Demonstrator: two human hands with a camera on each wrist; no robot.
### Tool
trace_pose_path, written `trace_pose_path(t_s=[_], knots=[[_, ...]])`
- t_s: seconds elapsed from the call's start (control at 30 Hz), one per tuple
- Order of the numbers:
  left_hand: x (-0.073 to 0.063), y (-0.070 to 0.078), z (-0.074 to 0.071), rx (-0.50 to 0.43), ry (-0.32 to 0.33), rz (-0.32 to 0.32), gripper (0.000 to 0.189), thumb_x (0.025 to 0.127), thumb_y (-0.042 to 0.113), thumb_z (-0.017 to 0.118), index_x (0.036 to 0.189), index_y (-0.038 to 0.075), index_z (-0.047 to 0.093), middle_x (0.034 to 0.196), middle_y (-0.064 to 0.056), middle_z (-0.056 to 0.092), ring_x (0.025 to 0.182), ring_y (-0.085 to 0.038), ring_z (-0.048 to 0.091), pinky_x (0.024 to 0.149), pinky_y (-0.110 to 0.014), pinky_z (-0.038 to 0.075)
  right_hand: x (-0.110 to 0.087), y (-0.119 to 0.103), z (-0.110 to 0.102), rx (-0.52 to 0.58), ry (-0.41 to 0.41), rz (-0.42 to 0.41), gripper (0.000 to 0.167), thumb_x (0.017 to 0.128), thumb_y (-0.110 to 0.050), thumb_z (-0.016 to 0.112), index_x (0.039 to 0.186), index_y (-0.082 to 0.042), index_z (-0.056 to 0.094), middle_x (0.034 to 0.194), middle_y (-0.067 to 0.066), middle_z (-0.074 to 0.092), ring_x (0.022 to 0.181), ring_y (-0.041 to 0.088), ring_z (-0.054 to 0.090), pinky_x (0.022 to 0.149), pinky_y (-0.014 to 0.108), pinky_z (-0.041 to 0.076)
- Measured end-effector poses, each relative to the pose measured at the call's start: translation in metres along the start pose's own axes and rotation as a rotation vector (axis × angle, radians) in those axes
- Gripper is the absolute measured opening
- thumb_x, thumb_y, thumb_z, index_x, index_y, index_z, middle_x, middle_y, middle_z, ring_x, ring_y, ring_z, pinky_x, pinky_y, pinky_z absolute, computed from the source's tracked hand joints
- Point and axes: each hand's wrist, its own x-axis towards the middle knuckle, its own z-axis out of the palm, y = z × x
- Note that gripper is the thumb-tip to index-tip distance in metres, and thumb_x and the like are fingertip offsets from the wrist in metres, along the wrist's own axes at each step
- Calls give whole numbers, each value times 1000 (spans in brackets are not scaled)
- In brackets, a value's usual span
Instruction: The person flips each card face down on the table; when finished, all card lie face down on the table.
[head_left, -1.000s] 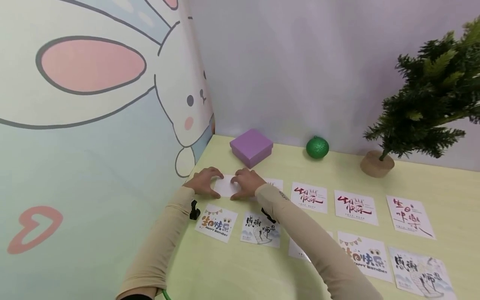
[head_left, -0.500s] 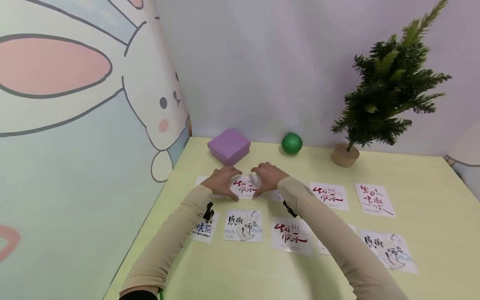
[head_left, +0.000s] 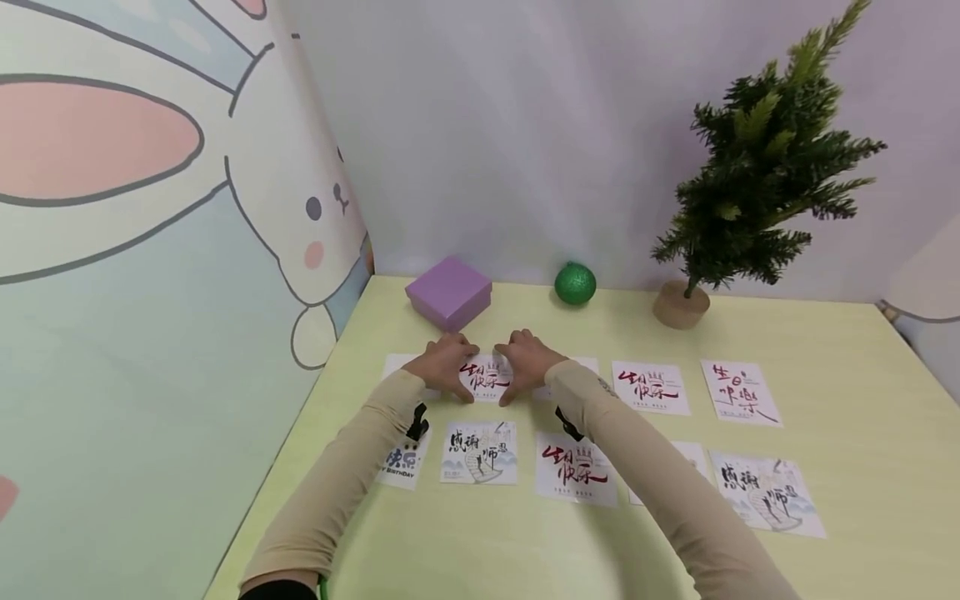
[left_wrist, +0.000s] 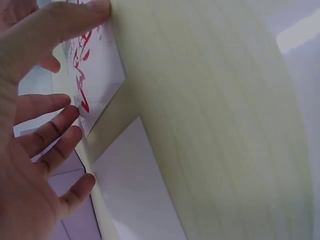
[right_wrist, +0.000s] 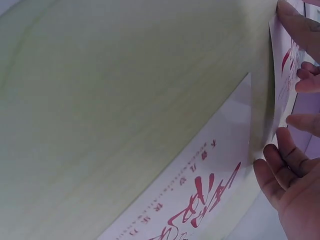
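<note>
A white card with red calligraphy (head_left: 483, 379) lies between my two hands in the back row. My left hand (head_left: 441, 365) grips its left side, thumb at the near edge and fingertips at the far edge. On the right side my right hand (head_left: 527, 362) holds it the same way; the right wrist view shows the thumb at the near corner of the card (right_wrist: 281, 80), whose edge casts a shadow. Left of it, partly behind my left hand, is a blank white card (left_wrist: 137, 180). Another red-lettered card (right_wrist: 200, 185) lies to the right, partly under my right forearm.
More cards continue right, including a red-lettered card (head_left: 649, 388). A nearer row holds several cards, among them a landscape card (head_left: 478, 452). Behind stand a purple box (head_left: 448, 292), a green ball (head_left: 575, 283) and a small artificial tree (head_left: 750, 175). A wall borders the left.
Both hands have moved right, from the blank card at the row's left end to the red-lettered card beside it. The head view has shifted right. Over the last half second the hands barely moved.
</note>
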Motion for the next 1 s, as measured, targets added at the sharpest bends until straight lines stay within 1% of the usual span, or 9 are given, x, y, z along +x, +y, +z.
trace_pose_path(t_s=[0.1, 0.3, 0.4, 0.5, 0.67, 0.77, 0.83, 0.9, 1.0], knots=[[0, 1, 1, 8, -8, 3, 90, 59, 40, 90, 135, 8, 54, 130, -10, 51, 115, -25, 46, 84, -40, 38, -1, 0, 2, 23, -6, 8, 98, 58, -53, 88, 138, -10, 52, 124, 13, 47, 111, 25, 43, 97, 39, 43], [1, 0, 2, 20, 25, 6, 89, 57, 39, 91, 133, 9, 56, 126, -7, 51, 111, -22, 47, 85, -38, 37, -1, -1, 1, 48, 8, -19, 95, 55, -53, 89, 131, -5, 57, 118, 10, 41, 105, 21, 43, 92, 34, 45], [0, 0, 2, 3, 38, 9, 91, 56, 38, 91, 134, 9, 54, 129, -7, 49, 115, -23, 46, 90, -41, 38, -2, -2, 0, 16, 16, -23, 93, 57, -50, 89, 131, -5, 56, 120, 10, 41, 106, 22, 43, 94, 34, 45], [-1, 1, 3, -8, 42, 11, 92, 55, 36, 91, 134, 8, 53, 133, -8, 47, 119, -24, 45, 94, -44, 37, -4, -4, 0, -21, 7, -27, 95, 58, -51, 88, 134, -5, 53, 125, 11, 41, 110, 23, 43, 96, 36, 45], [-2, 2, 6, 25, 46, 15, 92, 56, 37, 91, 134, 8, 53, 133, -8, 48, 120, -25, 45, 92, -45, 39, -9, -5, 1, -66, -14, -35, 102, 58, -58, 85, 138, -6, 49, 127, 11, 42, 110, 23, 41, 96, 37, 42], [-1, 1, 8, 43, 51, 21, 91, 58, 40, 89, 135, 8, 52, 133, -7, 49, 119, -24, 46, 90, -44, 40, -11, -5, 1, -93, 6, -47, 100, 60, -57, 84, 138, -5, 49, 125, 10, 44, 109, 22, 40, 94, 35, 41], [-1, 2, 8, 54, 62, 32, 93, 59, 43, 88, 137, 8, 51, 135, -7, 49, 121, -25, 45, 91, -45, 40, -13, -4, -2, -99, 24, -54, 101, 61, -55, 84, 141, -4, 46, 127, 10, 45, 112, 23, 41, 97, 36, 40], [-1, 5, 5, 76, 82, 44, 97, 59, 47, 87, 139, 9, 48, 137, -7, 48, 124, -24, 45, 93, -46, 40, -15, -3, -6, -104, 55, -73, 105, 63, -52, 83, 144, -2, 41, 130, 11, 45, 116, 25, 41, 101, 38, 39], [1, 14, -2, 101, 129, 81, 100, 60, 52, 86, 142, 10, 45, 138, -6, 49, 126, -23, 45, 95, -49, 40, -19, -1, -13, -77, 132, -115, 113, 63, -48, 84, 149, 1, 30, 133, 15, 45, 121, 28, 41, 105, 43, 37]])
